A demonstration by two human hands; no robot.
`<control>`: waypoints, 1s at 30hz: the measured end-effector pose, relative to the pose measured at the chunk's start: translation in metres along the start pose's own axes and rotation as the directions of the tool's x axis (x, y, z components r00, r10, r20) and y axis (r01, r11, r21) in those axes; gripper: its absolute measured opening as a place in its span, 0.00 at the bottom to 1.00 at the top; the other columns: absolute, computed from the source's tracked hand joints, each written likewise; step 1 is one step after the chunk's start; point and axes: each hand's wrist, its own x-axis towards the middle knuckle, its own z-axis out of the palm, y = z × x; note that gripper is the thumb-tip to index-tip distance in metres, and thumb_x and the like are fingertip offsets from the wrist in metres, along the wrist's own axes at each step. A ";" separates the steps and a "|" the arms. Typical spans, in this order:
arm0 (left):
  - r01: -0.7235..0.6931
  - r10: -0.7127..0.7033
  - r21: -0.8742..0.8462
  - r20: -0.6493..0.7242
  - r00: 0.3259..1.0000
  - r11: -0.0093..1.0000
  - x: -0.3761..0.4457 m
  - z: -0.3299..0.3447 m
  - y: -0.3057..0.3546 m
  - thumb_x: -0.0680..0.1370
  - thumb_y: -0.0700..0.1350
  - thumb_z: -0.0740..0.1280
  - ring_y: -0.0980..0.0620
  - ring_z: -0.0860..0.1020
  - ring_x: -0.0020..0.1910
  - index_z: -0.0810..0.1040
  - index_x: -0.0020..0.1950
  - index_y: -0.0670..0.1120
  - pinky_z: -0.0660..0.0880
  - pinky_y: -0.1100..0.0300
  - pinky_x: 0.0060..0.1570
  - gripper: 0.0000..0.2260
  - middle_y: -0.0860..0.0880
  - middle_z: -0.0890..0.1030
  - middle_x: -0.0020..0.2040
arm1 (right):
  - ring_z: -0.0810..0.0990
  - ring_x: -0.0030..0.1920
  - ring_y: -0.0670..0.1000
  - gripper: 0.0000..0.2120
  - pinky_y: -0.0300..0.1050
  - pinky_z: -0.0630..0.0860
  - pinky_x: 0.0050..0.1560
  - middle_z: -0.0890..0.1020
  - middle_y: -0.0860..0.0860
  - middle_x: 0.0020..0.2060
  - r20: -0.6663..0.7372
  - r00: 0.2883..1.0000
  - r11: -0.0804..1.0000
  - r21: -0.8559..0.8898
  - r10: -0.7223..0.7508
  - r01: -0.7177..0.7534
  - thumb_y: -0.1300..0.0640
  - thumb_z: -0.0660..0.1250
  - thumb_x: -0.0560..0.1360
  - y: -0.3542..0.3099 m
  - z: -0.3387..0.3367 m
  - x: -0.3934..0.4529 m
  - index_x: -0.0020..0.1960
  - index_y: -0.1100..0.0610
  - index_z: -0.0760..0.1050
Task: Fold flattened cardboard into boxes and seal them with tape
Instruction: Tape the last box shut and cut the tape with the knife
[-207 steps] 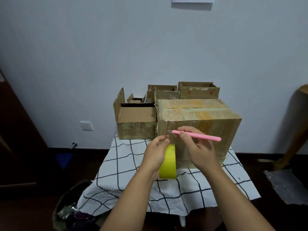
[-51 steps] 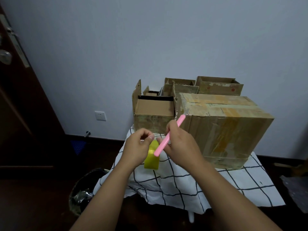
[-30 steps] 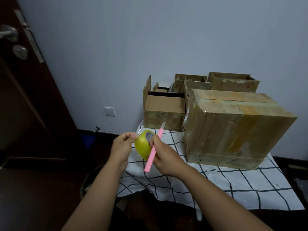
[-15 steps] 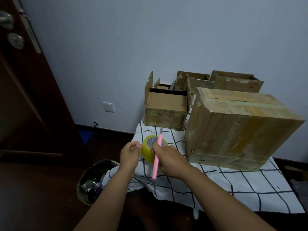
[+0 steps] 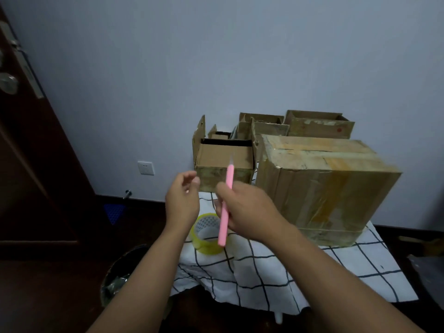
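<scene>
A large taped cardboard box stands on the right of the table with the checked cloth. A yellow tape roll lies flat on the cloth near the left corner, with no hand on it. My right hand grips a pink knife, blade pointing up, just above the roll. My left hand hovers left of the knife, fingers loosely curled, holding nothing that I can see.
Several smaller open cardboard boxes stand behind and left of the big box against the wall. A waste bin sits on the floor below the table's left corner. A dark door is at the left.
The tape roll has left my hands and now lies flat on the cloth. Both hands have risen above it, and the knife stays in my right hand.
</scene>
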 end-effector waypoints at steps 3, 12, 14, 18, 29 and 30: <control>-0.154 0.155 -0.015 0.094 0.984 0.988 -0.003 0.028 0.038 0.81 0.43 0.65 0.59 0.78 0.49 0.78 0.55 0.51 0.72 0.71 0.49 0.05 0.56 0.80 0.49 | 0.72 0.30 0.54 0.06 0.44 0.69 0.27 0.75 0.53 0.32 -0.217 0.976 1.000 -0.009 0.017 -0.019 0.54 0.63 0.73 0.024 -0.053 0.007 0.43 0.56 0.71; -0.643 0.504 0.191 0.473 0.723 0.742 -0.007 0.099 0.077 0.80 0.51 0.67 0.56 0.69 0.67 0.79 0.66 0.49 0.65 0.58 0.66 0.15 0.54 0.77 0.66 | 0.76 0.39 0.48 0.07 0.42 0.69 0.35 0.80 0.50 0.42 0.123 0.850 0.853 0.043 0.513 -0.521 0.48 0.63 0.81 0.122 -0.106 -0.013 0.55 0.49 0.72; -0.677 0.509 0.237 0.501 0.699 0.697 -0.007 0.106 0.075 0.79 0.52 0.67 0.51 0.73 0.64 0.82 0.61 0.49 0.71 0.50 0.63 0.13 0.53 0.81 0.62 | 0.78 0.42 0.50 0.09 0.44 0.73 0.38 0.81 0.49 0.43 0.165 0.844 0.853 0.031 0.510 -0.522 0.45 0.62 0.80 0.128 -0.096 -0.020 0.57 0.48 0.73; -0.691 0.512 0.237 0.518 0.685 0.683 -0.007 0.106 0.073 0.78 0.57 0.64 0.51 0.75 0.60 0.83 0.59 0.51 0.73 0.49 0.59 0.16 0.54 0.82 0.60 | 0.79 0.46 0.50 0.15 0.46 0.76 0.44 0.82 0.48 0.48 0.197 0.850 0.857 0.070 0.489 -0.510 0.40 0.63 0.79 0.134 -0.094 -0.024 0.60 0.46 0.74; -0.623 0.417 0.260 0.550 0.723 0.738 -0.009 0.097 0.067 0.77 0.51 0.71 0.53 0.69 0.67 0.72 0.69 0.58 0.68 0.50 0.65 0.21 0.56 0.76 0.64 | 0.78 0.56 0.51 0.19 0.55 0.78 0.54 0.80 0.45 0.62 0.287 0.872 0.900 0.066 0.396 -0.430 0.36 0.65 0.76 0.142 -0.091 -0.027 0.65 0.38 0.73; -0.615 0.415 0.256 0.544 0.729 0.746 -0.009 0.097 0.066 0.77 0.52 0.71 0.53 0.70 0.67 0.71 0.68 0.57 0.69 0.49 0.65 0.21 0.57 0.76 0.63 | 0.78 0.56 0.50 0.18 0.55 0.78 0.53 0.80 0.44 0.62 0.293 0.873 0.906 0.053 0.389 -0.421 0.36 0.64 0.76 0.142 -0.089 -0.027 0.64 0.37 0.73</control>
